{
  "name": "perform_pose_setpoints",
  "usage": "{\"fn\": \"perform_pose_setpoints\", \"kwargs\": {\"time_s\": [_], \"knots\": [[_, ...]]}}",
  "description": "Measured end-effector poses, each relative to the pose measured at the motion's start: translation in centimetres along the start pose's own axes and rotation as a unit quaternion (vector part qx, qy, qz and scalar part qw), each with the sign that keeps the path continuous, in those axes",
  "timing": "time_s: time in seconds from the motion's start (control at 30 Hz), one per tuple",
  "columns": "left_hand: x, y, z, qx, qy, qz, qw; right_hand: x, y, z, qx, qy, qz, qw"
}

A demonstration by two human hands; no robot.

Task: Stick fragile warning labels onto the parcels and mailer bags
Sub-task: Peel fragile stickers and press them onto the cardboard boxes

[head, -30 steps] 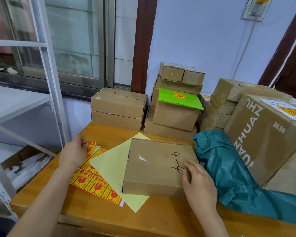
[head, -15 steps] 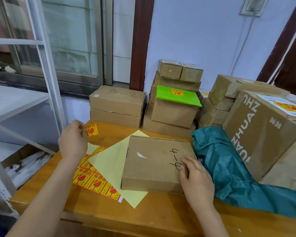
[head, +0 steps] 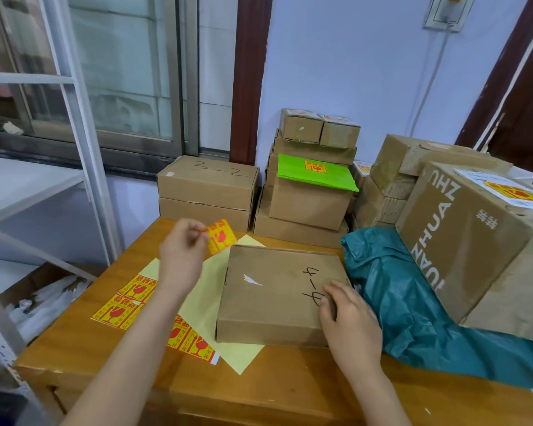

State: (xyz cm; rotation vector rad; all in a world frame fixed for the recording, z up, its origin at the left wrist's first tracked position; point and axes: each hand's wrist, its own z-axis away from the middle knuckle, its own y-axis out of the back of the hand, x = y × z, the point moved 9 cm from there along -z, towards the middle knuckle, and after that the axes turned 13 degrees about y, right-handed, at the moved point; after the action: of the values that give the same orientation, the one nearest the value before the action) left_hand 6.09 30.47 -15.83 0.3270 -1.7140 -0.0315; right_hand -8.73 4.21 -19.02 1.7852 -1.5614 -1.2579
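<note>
Broadly, a wooden worktop (head: 74, 358) fills the lower part of the view, its back edge crowded with cardboard. At the right edge leans the biggest box (head: 471, 241), printed with large white letters and bearing a yellow-and-red label on its top. A teal mailer bag (head: 413, 302) lies crumpled beneath and in front of it, reaching toward the front right corner. Along the back edge stand a stack of brown boxes (head: 308, 192) topped by a green mailer bag (head: 314, 176) that already carries a label, and just left of it two flat boxes, the upper one marked "3-2" (head: 210, 179).

Near the middle of the worktop lies a flat parcel (head: 277, 296) with "4-4" handwritten on its lid, resting partly on a pale yellow backing sheet (head: 210, 305). The right hand (head: 348, 321) lies on the parcel's near right corner, fingers relaxed and spread over the lid — pressing rather than gripping. Left of the parcel, toward the front left corner, a label sheet (head: 130, 299) of red-and-yellow fragile stickers lies flat, partly hidden by the left forearm.

The left hand (head: 182, 250) is raised above the backing sheet and pinches one peeled fragile label (head: 220, 238) by its edge between thumb and fingertips — the label hangs in the air just beyond the parcel's far left corner, touching no box.
</note>
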Motion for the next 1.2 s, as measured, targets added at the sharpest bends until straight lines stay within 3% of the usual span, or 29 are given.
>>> {"fn": "perform_pose_setpoints", "kwargs": {"time_s": [0.17,0.3,0.43,0.67,0.83,0.9,1.03,1.2], "knots": [[2.0,-6.0,2.9,-0.096,-0.012,-0.004,0.995,0.0,-0.1,-0.1,-0.007,0.010,-0.003,1.000],[2.5,-9.8,4.4,-0.150,-0.022,-0.090,0.984,-0.3,-0.1,-0.2,-0.009,0.024,-0.011,1.000],[1.6,-11.9,4.6,-0.187,0.018,-0.102,0.977,-0.4,0.0,-0.5,-0.029,0.039,-0.022,0.999],[0.3,-12.6,4.0,-0.183,0.025,-0.150,0.971,1.1,0.4,-4.9,-0.020,0.006,-0.181,0.983],[0.1,-12.0,4.0,-0.187,0.049,-0.100,0.976,0.7,-1.9,-7.3,-0.093,0.020,-0.241,0.966],[0.2,-12.2,4.1,-0.184,0.031,-0.116,0.976,0.6,-2.7,-7.8,-0.112,0.026,-0.256,0.960],[0.3,-12.6,4.1,-0.188,0.013,-0.122,0.974,1.1,-2.9,-7.6,-0.077,0.015,-0.280,0.957],[0.5,-12.8,4.2,-0.180,-0.003,-0.135,0.974,0.7,-3.0,-7.7,-0.078,0.037,-0.236,0.968]]}}
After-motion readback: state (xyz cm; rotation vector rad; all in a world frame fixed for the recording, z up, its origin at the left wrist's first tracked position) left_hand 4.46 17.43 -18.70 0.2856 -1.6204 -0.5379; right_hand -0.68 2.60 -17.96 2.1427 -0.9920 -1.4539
